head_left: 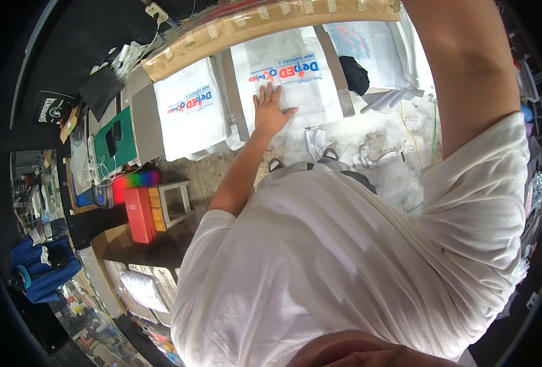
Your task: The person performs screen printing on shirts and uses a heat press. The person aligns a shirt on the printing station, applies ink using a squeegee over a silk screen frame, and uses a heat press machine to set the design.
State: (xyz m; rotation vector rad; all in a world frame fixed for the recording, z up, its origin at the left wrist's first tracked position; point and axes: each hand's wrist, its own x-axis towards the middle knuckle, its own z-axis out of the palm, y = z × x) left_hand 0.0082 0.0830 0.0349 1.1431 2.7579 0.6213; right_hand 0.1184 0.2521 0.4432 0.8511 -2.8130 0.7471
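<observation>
Resting flat & spread wide, the person's L hand [271, 115] touches the near half of the middle white sheet [312, 96], printed red & blue, atop a grey board [332, 70]. R arm [473, 73] extends up, R of the sheet; R hand's out of view, can't tell its state. L of the sheet: a 2nd printed sheet [191, 119]. R: a black bundle [353, 75]. Beyond: a brown bar [271, 32].

Workshop, apparently for printing, around me: printed white sheets [191, 119] laid on grey boards [147, 119] in a row, a brown ledge [225, 38] with tape strips, a green mat [126, 145], and a worn floor [221, 164] strewn with pale scraps [378, 157].
</observation>
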